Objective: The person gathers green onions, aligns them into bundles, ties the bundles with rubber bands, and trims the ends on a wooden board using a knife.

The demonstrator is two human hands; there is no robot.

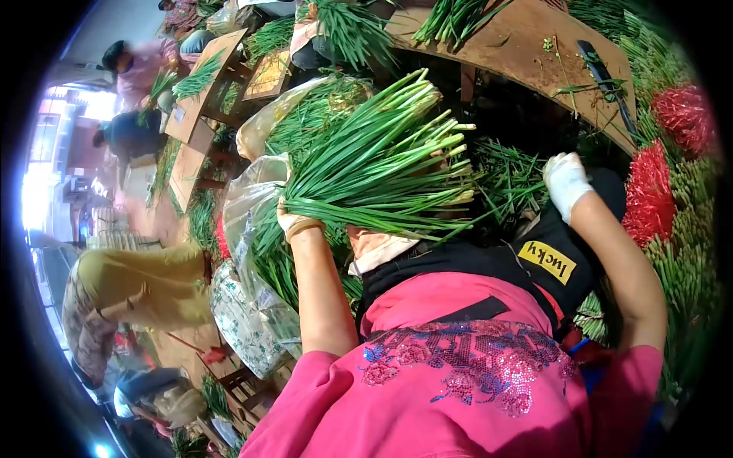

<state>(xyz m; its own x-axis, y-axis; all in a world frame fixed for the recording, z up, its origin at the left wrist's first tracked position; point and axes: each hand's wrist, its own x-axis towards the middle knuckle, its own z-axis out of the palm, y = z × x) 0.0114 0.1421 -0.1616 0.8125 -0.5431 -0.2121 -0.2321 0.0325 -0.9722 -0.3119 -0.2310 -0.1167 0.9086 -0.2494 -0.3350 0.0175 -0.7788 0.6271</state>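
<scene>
A large bunch of green chives [374,168] spreads across the middle of the head view, pale cut ends to the right. My left hand [294,221], with a light covering and a beige band at the wrist, grips it from the left, near the leafy side. Its fingers are partly hidden under the leaves. My right hand [566,183], in a white glove, is apart from the bunch at the right, by my dark apron [473,267]. Its fingers are curled in; whatever they may hold is hidden. Loose green leaves [508,179] lie between the bunch and this hand.
A wooden board [527,57] ahead bears more chives and a long dark strip-like tool [607,84]. Red plastic ties [649,195] hang at the right beside stacked chives [691,305]. A clear plastic bag [248,198] is at left. Other people work further left.
</scene>
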